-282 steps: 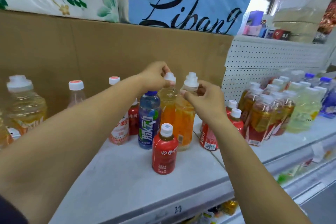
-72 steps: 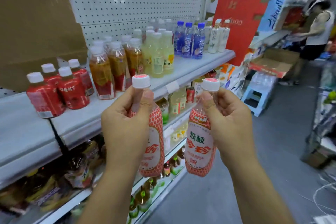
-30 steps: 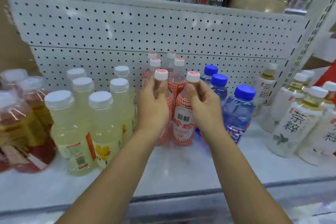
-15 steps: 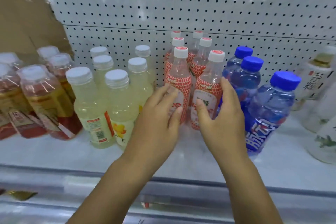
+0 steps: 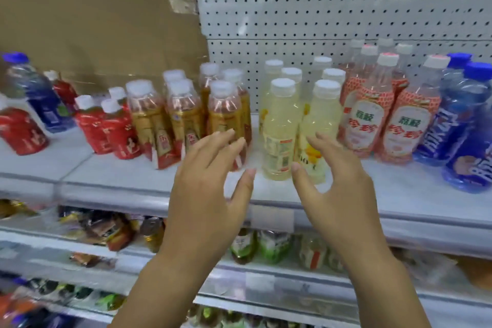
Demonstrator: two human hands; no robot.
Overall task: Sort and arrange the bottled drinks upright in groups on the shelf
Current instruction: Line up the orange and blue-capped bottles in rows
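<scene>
Yellow bottles (image 5: 278,125) stand between amber bottles (image 5: 186,114) and pink-labelled bottles (image 5: 367,117), against pegboard (image 5: 332,8).

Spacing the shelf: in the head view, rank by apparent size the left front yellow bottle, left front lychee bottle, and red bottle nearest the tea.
Tied, too alike to rank: lychee bottle, yellow bottle.
Smallest: red bottle.

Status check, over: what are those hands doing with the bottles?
Left hand, right hand open, empty. Pink-label bottles upright, grouped on shelf. One blue bottle apart, far left.

Brown cardboard (image 5: 101,21) beside white pegboard (image 5: 332,8) (perforated); blurred packets (image 5: 106,231), perhaps snacks, below.
</scene>
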